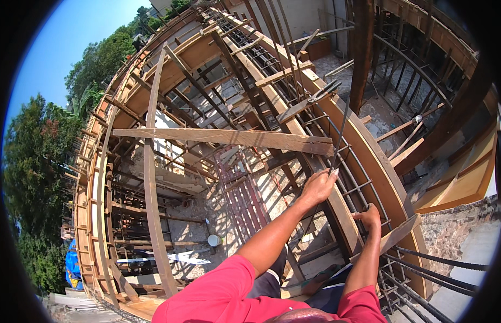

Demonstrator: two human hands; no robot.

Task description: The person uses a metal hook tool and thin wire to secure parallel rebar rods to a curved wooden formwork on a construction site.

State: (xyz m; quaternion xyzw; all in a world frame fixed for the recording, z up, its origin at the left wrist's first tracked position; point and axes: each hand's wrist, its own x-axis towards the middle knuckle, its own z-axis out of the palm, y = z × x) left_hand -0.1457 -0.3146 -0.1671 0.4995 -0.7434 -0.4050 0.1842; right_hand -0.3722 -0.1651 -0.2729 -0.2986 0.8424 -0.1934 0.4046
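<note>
My left hand (318, 187) is closed around the lower end of a thin dark metal rod (342, 126), which slants upward over the beam formwork. My right hand (370, 217) reaches down among the rebar cage (360, 187) inside the formwork, its fingers curled beside a bar. What it grips, if anything, is hidden. The cage runs between two wooden side boards (389, 180). A pair of pliers-like metal tools (325, 91) lies across the formwork beyond my hands. A short wooden crosspiece (400, 232) spans the boards close to my right wrist.
A long plank (223, 137) crosses left of the beam, meeting another plank (152, 204). Below are props, a ladder-like reddish grid (245, 199) and a white bucket (214, 240). Thick rebar ends (444, 267) jut out at lower right. Curved formwork (89, 210) lines the left side.
</note>
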